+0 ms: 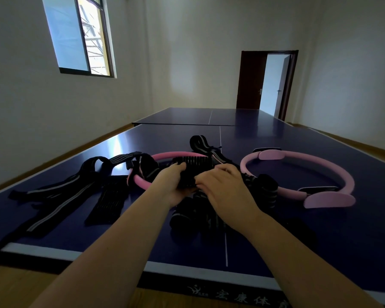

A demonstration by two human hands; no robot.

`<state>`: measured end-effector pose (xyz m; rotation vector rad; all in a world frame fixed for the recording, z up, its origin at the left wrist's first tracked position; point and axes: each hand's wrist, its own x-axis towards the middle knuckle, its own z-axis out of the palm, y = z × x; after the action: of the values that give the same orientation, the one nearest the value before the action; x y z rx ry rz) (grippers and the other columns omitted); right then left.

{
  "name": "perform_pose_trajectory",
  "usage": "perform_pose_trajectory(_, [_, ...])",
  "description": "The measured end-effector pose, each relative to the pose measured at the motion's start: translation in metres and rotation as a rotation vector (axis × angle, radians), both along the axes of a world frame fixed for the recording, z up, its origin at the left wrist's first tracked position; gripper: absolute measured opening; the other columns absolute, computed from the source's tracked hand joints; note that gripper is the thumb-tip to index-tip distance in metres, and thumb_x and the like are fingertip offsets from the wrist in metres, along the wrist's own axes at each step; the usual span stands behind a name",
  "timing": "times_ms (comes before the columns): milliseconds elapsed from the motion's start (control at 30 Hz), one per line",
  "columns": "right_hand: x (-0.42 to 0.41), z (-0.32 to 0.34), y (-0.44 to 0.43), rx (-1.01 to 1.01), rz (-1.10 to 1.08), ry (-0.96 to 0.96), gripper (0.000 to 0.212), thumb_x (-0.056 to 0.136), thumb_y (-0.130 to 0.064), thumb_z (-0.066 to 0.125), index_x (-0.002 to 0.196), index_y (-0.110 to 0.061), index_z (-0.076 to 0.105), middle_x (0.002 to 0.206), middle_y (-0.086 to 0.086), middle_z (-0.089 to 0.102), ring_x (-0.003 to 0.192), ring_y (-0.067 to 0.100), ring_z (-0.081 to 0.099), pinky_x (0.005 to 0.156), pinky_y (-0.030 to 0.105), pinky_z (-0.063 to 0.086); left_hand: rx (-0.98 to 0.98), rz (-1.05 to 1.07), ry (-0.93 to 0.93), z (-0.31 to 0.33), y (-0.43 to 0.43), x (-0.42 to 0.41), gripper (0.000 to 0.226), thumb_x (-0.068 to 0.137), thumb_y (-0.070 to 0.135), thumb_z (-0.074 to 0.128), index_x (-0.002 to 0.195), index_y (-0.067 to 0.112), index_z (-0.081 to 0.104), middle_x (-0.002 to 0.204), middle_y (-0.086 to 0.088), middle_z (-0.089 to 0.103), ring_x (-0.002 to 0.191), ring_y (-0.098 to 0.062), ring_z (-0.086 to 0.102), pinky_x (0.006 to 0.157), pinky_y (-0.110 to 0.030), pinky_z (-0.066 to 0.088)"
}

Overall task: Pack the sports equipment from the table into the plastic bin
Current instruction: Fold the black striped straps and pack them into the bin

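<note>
Both hands meet at the middle of a blue table-tennis table (320, 230). My left hand (171, 181) grips the left end of a black ribbed elastic wrap (192, 166), and my right hand (222, 185) holds its right end with curled fingers. The wrap sits over a dark pink pilates ring (140, 181) amid a pile of black straps. A lighter pink pilates ring (333, 172) with padded handles lies flat to the right. Long black straps with grey stripes (60, 196) trail to the left. No plastic bin is in view.
More rolled black wraps (182, 218) lie just under my wrists, near the table's front edge. A second table half stands beyond. A window is on the left wall and an open door at the back right. Wooden floor shows below the table edge.
</note>
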<state>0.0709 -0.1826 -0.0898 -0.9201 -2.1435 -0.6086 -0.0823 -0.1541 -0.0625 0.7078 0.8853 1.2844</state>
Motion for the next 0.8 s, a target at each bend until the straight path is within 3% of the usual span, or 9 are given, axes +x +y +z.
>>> perform_pose_trajectory(67, [-0.001,0.001,-0.002,-0.081,-0.017,-0.010,0.009,0.096,-0.019,0.053,0.097,-0.023,0.061,0.085,-0.007,0.066,0.081,0.014,0.060,0.094,0.039,0.046,0.024,-0.004,0.006,-0.002,-0.002,0.002,0.020,0.104,0.012,0.043,0.117,0.006,0.057,0.108,-0.022,0.065,0.093,-0.035,0.064,0.071,-0.051,0.054])
perform_pose_trajectory(133, [-0.002,0.005,-0.006,-0.310,0.021,0.208,0.014,0.102,-0.021,0.047,0.100,-0.018,0.061,0.086,-0.001,0.064,0.079,0.017,0.060,0.081,0.038,0.052,0.070,-0.049,-0.018,-0.006,-0.005,0.005,0.024,0.105,0.012,0.041,0.118,0.004,0.060,0.112,-0.023,0.066,0.096,-0.036,0.066,0.073,-0.051,0.056])
perform_pose_trajectory(233, [-0.002,0.007,0.000,-0.442,0.073,0.498,0.010,0.102,-0.018,0.049,0.096,-0.019,0.058,0.093,-0.005,0.058,0.086,0.008,0.056,0.081,0.024,0.046,0.104,-0.085,-0.054,-0.008,-0.011,0.011,0.028,0.105,0.013,0.041,0.118,0.001,0.062,0.115,-0.025,0.068,0.102,-0.039,0.069,0.081,-0.054,0.059])
perform_pose_trajectory(400, [-0.005,0.009,0.011,-0.594,0.012,0.640,0.008,0.099,-0.015,0.055,0.096,-0.015,0.062,0.106,-0.003,0.043,0.092,0.000,0.048,0.078,-0.002,0.035,0.133,-0.085,-0.018,-0.012,-0.014,0.019,0.033,0.107,0.023,0.040,0.122,0.003,0.061,0.116,-0.021,0.069,0.104,-0.033,0.070,0.083,-0.049,0.060])
perform_pose_trajectory(500, [-0.006,0.005,0.016,-0.559,-0.070,0.673,0.002,0.096,-0.021,0.061,0.097,-0.021,0.062,0.109,-0.002,0.039,0.102,0.015,0.049,0.086,0.013,0.043,0.160,-0.144,-0.004,-0.014,-0.018,0.022,0.039,0.104,0.034,0.047,0.124,0.004,0.062,0.117,-0.018,0.071,0.107,-0.030,0.070,0.086,-0.047,0.058])
perform_pose_trajectory(567, [-0.005,0.004,0.021,-0.519,-0.136,0.681,0.015,0.091,-0.025,0.066,0.096,-0.031,0.053,0.110,0.000,0.038,0.105,0.020,0.047,0.088,0.028,0.047,0.188,-0.151,0.084,-0.018,-0.020,0.024,0.029,0.102,0.019,0.051,0.123,0.001,0.061,0.115,-0.019,0.071,0.104,-0.031,0.070,0.084,-0.043,0.059])
perform_pose_trajectory(633, [-0.002,0.004,0.026,-0.555,-0.150,0.732,0.031,0.083,-0.035,0.073,0.097,-0.036,0.046,0.113,0.002,0.041,0.105,0.022,0.048,0.089,0.032,0.048,0.174,-0.099,0.104,-0.021,-0.020,0.024,0.026,0.102,0.011,0.050,0.122,-0.002,0.061,0.112,-0.021,0.071,0.099,-0.031,0.072,0.081,-0.043,0.061])
perform_pose_trajectory(700, [0.000,0.003,0.028,-0.703,-0.095,0.883,0.048,0.072,-0.048,0.078,0.107,-0.037,0.046,0.117,0.004,0.048,0.105,0.022,0.055,0.088,0.036,0.053,0.175,-0.041,0.138,-0.022,-0.016,0.022,0.025,0.102,0.012,0.050,0.120,-0.002,0.062,0.109,-0.020,0.072,0.095,-0.032,0.073,0.079,-0.045,0.061])
perform_pose_trajectory(800, [0.001,0.000,0.025,-1.075,0.143,1.164,0.053,0.080,-0.038,0.079,0.122,-0.021,0.051,0.117,0.007,0.062,0.096,0.020,0.069,0.072,0.031,0.059,0.200,0.043,0.253,-0.023,-0.012,0.021,0.021,0.101,0.012,0.052,0.114,0.001,0.064,0.102,-0.019,0.074,0.088,-0.033,0.074,0.076,-0.049,0.061])
